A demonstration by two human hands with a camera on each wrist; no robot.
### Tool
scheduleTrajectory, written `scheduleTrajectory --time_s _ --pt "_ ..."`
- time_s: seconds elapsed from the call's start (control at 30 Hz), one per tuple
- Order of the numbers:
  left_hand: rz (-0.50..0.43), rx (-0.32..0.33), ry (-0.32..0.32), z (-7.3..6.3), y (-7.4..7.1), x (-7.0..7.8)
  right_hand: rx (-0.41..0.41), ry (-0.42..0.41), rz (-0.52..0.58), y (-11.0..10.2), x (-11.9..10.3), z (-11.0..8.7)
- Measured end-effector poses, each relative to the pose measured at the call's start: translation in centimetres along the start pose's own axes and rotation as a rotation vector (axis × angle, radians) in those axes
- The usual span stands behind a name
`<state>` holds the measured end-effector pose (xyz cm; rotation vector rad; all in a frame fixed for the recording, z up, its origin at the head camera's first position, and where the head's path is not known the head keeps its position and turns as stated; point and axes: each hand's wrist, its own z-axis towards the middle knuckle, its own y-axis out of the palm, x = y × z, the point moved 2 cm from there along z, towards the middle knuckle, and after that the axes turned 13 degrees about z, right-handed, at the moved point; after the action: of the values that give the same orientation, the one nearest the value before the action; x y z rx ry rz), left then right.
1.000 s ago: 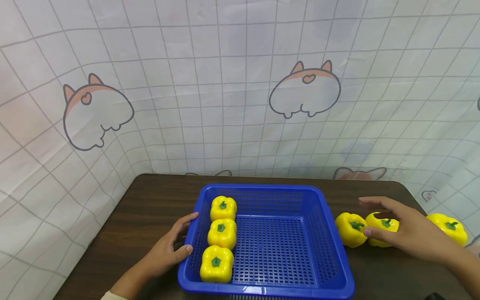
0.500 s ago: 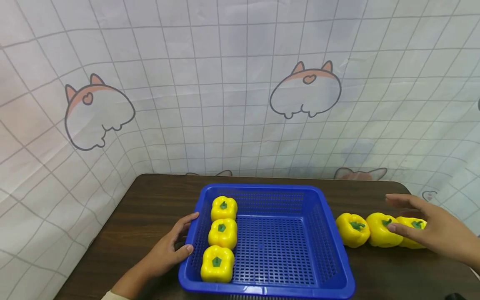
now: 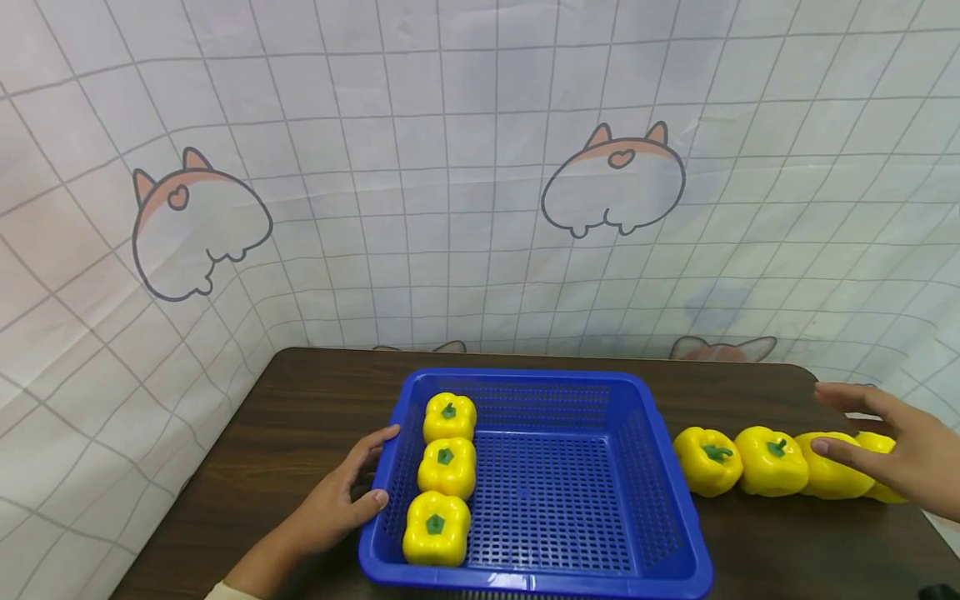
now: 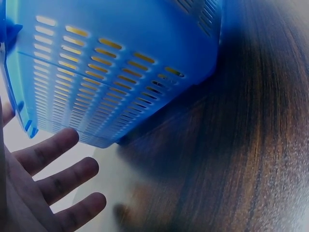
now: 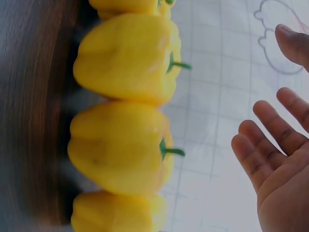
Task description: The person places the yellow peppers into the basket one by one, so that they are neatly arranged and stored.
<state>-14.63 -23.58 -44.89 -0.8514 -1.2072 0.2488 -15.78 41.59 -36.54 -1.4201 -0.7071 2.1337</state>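
Observation:
My left hand [image 3: 330, 500] rests against the left rim of a blue plastic basket [image 3: 678, 500], with the thumb and a fingertip touching the rim. In the left wrist view its other fingers [image 4: 67, 186] are spread beside the slotted wall. Inside the basket, along its left side, stand three yellow bell peppers [image 3: 447, 468] with green stems. Right of the basket, more yellow peppers [image 3: 772, 461] form a row on the table. My right hand [image 3: 900, 450] hovers over the row's right end with its fingers apart, holding nothing, and partly hides the peppers there.
The dark wood-grain table [image 3: 300, 400] carries the basket and the pepper row. Behind it hangs a white gridded cloth [image 3: 465, 208] with cartoon animal prints. A small black object [image 3: 937, 592] shows at the bottom right edge.
My right hand has moved rightward along the pepper row, uncovering the peppers it hid before. The left hand and the basket stay put.

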Motion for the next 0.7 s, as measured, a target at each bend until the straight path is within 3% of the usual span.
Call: scheduleTrajectory --time_s 0.4,0.7 --pt "0.004 -0.008 -0.013 0.0 -0.1 0.2 0.107 0.027 -0.016 -0.9 3.7 -1.0" --pt "0.000 -0.012 -0.023 -0.1 -0.1 0.3 0.158 0.181 -0.136 -1.6 6.0 -1.2"
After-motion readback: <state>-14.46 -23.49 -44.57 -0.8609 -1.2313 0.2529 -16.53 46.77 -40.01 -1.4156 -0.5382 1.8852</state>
